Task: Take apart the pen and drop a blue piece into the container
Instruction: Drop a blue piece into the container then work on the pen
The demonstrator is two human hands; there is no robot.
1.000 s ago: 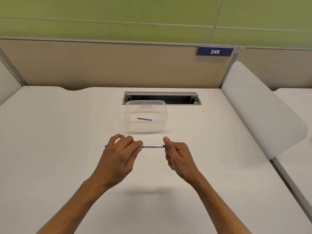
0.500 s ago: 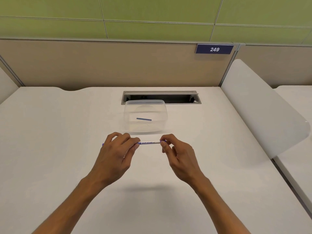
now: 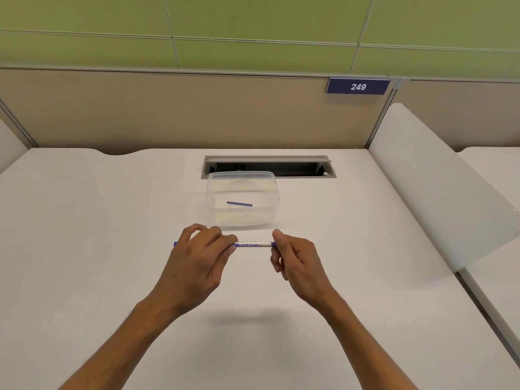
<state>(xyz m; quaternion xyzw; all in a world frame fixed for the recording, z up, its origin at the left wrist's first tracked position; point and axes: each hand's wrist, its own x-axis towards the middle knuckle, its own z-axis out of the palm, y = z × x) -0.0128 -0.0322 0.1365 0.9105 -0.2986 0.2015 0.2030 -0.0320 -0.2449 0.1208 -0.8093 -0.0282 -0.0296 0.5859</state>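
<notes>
A slim white whiteboard pen (image 3: 250,244) with blue ends is held level above the white desk, just in front of the container. My left hand (image 3: 197,257) grips its left half, and the blue tip sticks out past my knuckles. My right hand (image 3: 295,257) pinches the blue piece at the pen's right end between thumb and fingers. The clear plastic container (image 3: 213,209) stands open behind the pen. A thin blue stick (image 3: 239,204) lies on its bottom.
A cable slot (image 3: 298,166) with a grey frame is cut into the desk behind the container. A white divider panel (image 3: 439,192) slants along the right side. A beige partition with a plate reading 249 (image 3: 358,86) closes off the back.
Both hands with the pen dipped slightly nearer the container and came back. My right hand's grip on the blue end shifted, with the thumb now raised on top.
</notes>
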